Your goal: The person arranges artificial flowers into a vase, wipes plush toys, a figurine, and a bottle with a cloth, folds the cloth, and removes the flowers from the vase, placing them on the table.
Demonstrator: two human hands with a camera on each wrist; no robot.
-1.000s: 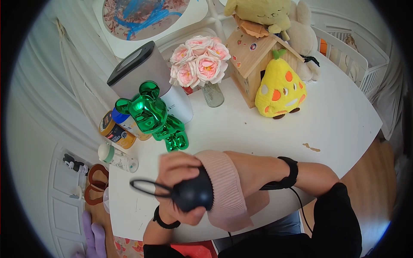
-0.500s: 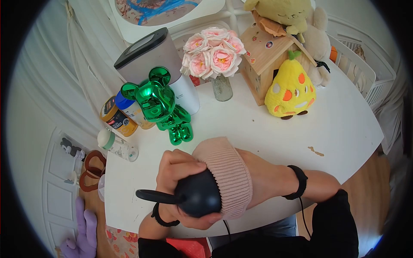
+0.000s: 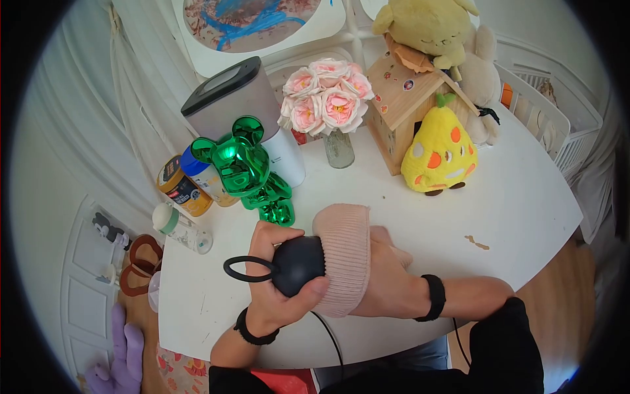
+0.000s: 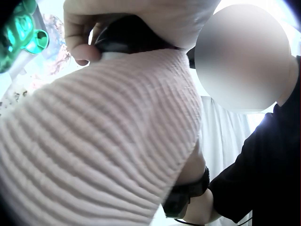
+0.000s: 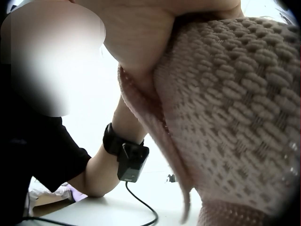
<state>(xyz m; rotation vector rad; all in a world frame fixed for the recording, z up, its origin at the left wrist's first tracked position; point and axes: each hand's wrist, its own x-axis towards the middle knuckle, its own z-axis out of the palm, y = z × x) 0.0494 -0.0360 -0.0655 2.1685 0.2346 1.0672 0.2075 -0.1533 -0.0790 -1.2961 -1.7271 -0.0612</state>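
In the head view, the left hand (image 3: 268,299) grips a dark round object (image 3: 298,264) with a black loop (image 3: 246,268), its thumb across the near side. Beside that object is a pink knit piece (image 3: 346,259) with a ribbed band. The right hand (image 3: 392,285) holds the knit from the right, its fingers largely hidden by fabric. Ribbed knit (image 4: 99,141) fills much of the left wrist view, with curled fingers (image 4: 87,52) at the dark object (image 4: 129,35) above it. Textured knit (image 5: 240,99) lies against the right hand (image 5: 141,35) in the right wrist view.
A shiny green bear figure (image 3: 243,167) stands just beyond the left hand. Jars (image 3: 184,187), a bottle (image 3: 184,230), a grey-white appliance (image 3: 226,98), a flower vase (image 3: 339,151), a wooden house (image 3: 407,88) and plush toys (image 3: 440,154) stand on the white table (image 3: 518,210).
Both hands, the dark object and the knit have moved away from the table's near edge. The loop has turned to show its opening, and a fold of knit now shows beyond the right hand.
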